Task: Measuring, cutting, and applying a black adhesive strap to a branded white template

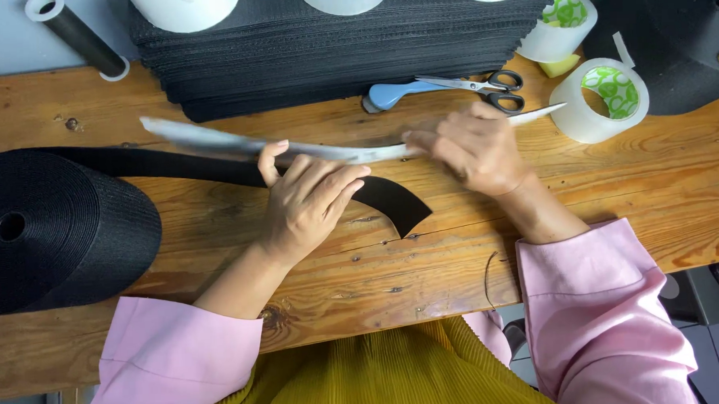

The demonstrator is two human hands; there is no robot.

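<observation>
A big roll of black webbing (45,228) lies at the left of the wooden table (618,191), its loose strap (392,200) running right and ending under my hands. My left hand (307,200) presses on the strap with its thumb against a long pale strip, like a ruler (211,141). My right hand (470,149) grips that strip near its right part. The strip lies slanted across the strap.
A stack of black fabric pieces (329,50) sits at the back with white rolls on top. Blue-handled scissors (451,89) lie before it. Two clear tape rolls (601,98) and another black roll (675,35) stand at the right. A dark tube (81,36) lies back left.
</observation>
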